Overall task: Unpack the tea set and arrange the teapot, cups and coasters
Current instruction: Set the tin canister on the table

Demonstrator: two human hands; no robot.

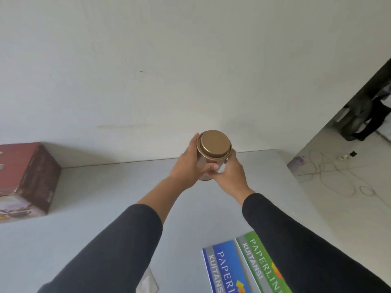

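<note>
A round metal tin with a gold lid is held upright over the far part of the grey table, close to the white wall. My left hand wraps its left side. My right hand grips its right side and front, fingers curled around the shiny body. Whether the tin's base touches the table is hidden by my hands. A red-brown printed tea set box stands at the table's left edge. No teapot, cups or coasters are in sight.
Two receipt books, one blue and one green, lie at the near right of the table. A small clear plastic piece lies near the bottom. Right of the table, cables trail over the tiled floor.
</note>
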